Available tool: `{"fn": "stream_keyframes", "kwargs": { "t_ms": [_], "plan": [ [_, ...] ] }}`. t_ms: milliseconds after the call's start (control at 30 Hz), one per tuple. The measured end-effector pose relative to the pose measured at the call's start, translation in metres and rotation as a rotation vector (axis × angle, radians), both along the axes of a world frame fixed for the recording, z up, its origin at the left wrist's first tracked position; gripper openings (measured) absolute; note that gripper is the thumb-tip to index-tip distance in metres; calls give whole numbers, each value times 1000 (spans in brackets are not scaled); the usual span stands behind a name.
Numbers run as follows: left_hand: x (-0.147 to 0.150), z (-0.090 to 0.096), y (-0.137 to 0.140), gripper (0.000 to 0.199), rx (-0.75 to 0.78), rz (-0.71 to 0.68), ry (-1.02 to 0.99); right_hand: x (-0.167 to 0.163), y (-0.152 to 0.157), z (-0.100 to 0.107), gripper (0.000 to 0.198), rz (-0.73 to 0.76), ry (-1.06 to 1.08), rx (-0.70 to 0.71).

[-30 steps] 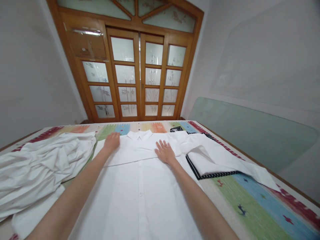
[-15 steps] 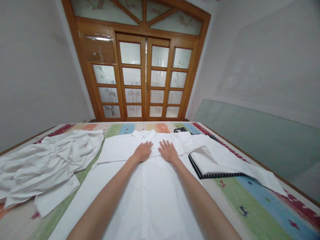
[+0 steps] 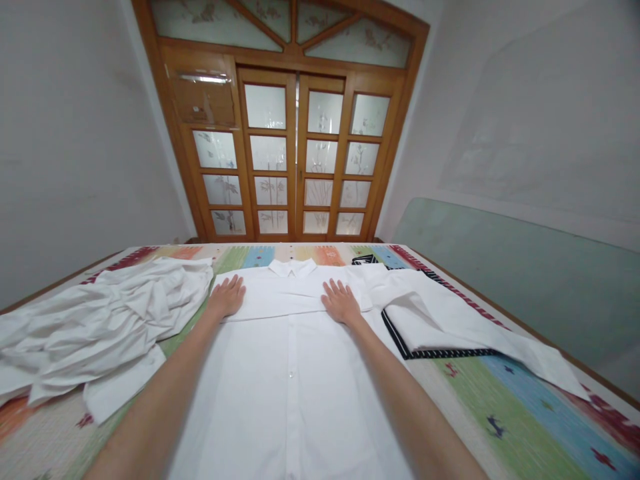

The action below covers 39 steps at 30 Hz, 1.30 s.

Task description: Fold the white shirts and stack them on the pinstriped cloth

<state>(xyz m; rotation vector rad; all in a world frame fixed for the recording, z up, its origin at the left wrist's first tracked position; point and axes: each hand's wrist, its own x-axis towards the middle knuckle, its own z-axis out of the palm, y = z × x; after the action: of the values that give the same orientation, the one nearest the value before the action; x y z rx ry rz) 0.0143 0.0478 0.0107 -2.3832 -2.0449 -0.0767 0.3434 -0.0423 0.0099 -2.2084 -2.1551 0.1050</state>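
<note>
A white button-up shirt [image 3: 265,387] lies front up before me, its collar [image 3: 293,267] at the far end. One sleeve is laid across the chest, below the collar. My left hand [image 3: 229,297] rests flat, fingers spread, on the shirt's left shoulder edge. On the chest, right of the button line, my right hand [image 3: 341,301] lies flat with its fingers apart. Neither hand grips the cloth. The other sleeve [image 3: 450,313] stretches out to the right, over a folded black-and-white cloth [image 3: 400,337] that is partly hidden beneath it.
A crumpled white garment [image 3: 115,313] lies on the left. Under everything spreads a striped, multicoloured cover [image 3: 480,407]. A pale green panel [image 3: 500,267] runs along the right wall. Wooden doors with glass panes [image 3: 295,153] stand beyond the far edge.
My left hand has slid left across the folded sleeve, from near the button line to the shoulder edge. My right hand stays about where it was on the chest.
</note>
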Motion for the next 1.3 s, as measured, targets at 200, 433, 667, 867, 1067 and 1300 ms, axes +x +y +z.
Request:
{"fn": "stream_keyframes", "kwargs": {
  "t_ms": [200,433,667,867,1067,1300],
  "plan": [
    [1,-3,-12,55,89,59,-15,-3,0,-1,68,-57,12,51],
    [-4,-6,-30,57,102,32,14,-3,-1,0,69,-52,8,50],
    [-9,-1,-45,57,103,-5,37,4,-13,-1,69,47,-48,55],
    [-12,-4,-45,53,166,-29,-16,25,-50,11,58,143,-68,31],
    [-11,-4,-45,46,206,-38,-50,77,-104,38,40,-20,92,241],
    [-7,0,-51,40,256,-46,-88,133,-131,20,65,-291,230,375]
  ]
}}
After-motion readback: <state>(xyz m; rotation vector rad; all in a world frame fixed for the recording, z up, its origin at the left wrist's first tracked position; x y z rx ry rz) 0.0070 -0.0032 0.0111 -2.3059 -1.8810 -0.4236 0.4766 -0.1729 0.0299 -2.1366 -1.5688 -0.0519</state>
